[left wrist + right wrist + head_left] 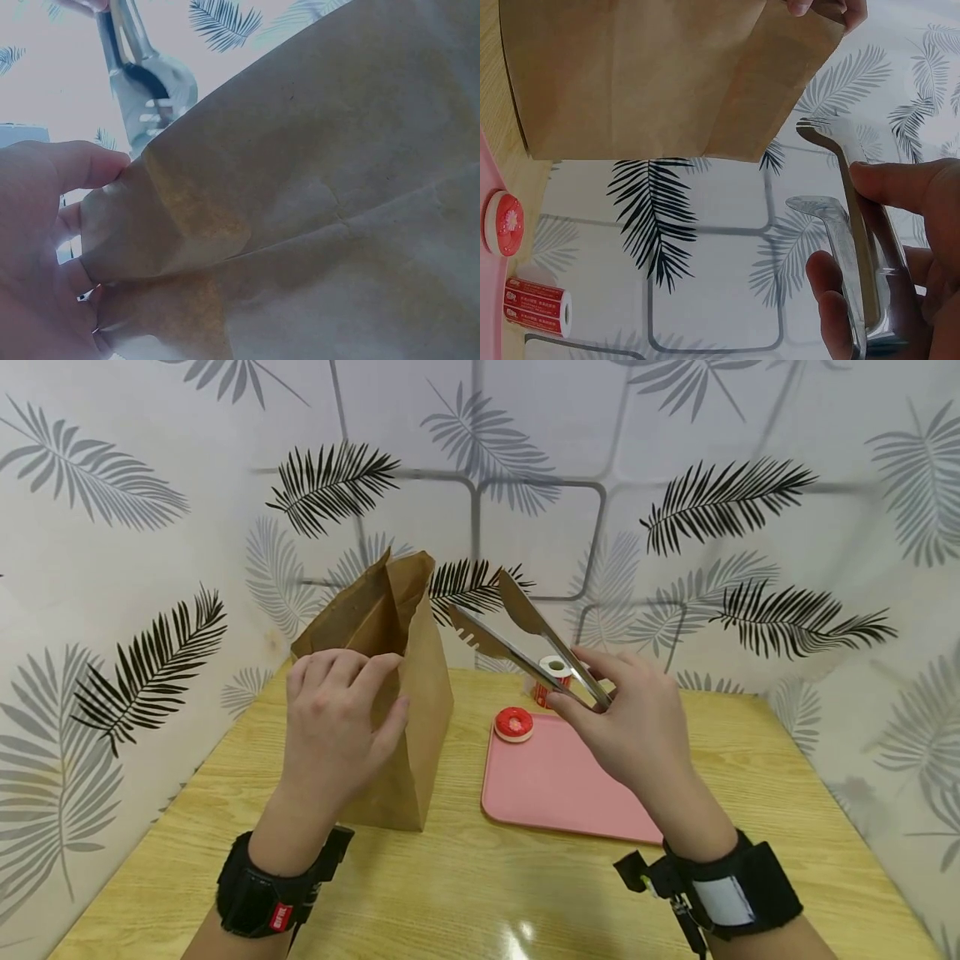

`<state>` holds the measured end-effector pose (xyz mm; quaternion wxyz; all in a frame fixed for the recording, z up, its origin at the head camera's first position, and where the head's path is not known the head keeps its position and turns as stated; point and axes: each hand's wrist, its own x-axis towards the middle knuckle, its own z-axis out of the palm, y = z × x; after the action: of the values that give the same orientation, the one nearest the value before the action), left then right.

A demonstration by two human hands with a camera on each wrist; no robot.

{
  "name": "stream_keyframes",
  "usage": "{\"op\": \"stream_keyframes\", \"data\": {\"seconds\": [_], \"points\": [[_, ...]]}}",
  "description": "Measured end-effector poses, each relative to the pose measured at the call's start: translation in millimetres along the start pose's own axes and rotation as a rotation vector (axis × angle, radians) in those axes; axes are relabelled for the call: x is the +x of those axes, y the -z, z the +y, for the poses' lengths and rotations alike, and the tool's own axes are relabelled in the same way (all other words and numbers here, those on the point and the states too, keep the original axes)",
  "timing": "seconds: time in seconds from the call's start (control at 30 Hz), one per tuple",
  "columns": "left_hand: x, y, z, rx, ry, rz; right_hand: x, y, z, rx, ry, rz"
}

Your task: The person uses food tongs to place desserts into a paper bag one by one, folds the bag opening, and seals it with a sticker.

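Observation:
A brown paper bag (431, 727) stands upright on the left of the table, its mouth gaping at the top. My left hand (337, 710) grips the near rim of the bag; in the left wrist view the paper (300, 150) runs between thumb and fingers. Metal tongs (532, 664) are in my right hand (637, 718), pinched between thumb and fingers. Their tips point up and left toward the bag, spread apart with nothing between them. A red-topped toy donut (513, 725) sits at the far left corner of a pink tray (570, 785).
Behind the tray stands a roll of red and white labels (553, 681), partly hidden by the tongs. The wooden table (480, 893) backs onto a leaf-patterned wall covering (540, 427). Both wrists wear black straps.

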<state>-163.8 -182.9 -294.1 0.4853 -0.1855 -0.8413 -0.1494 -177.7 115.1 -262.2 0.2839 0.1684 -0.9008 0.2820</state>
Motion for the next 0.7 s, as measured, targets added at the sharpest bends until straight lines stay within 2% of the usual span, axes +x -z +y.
{"op": "stream_keyframes", "data": {"seconds": [0.37,0.7], "points": [[-0.5,-1.4,-2.0,0.005,-0.011,0.031,-9.2,-14.8,20.8,0.006,-0.078,-0.035],[3.0,-2.4,-2.0,0.000,-0.009,0.025,-27.8,-37.1,42.2,0.022,-0.169,-0.144]]}}
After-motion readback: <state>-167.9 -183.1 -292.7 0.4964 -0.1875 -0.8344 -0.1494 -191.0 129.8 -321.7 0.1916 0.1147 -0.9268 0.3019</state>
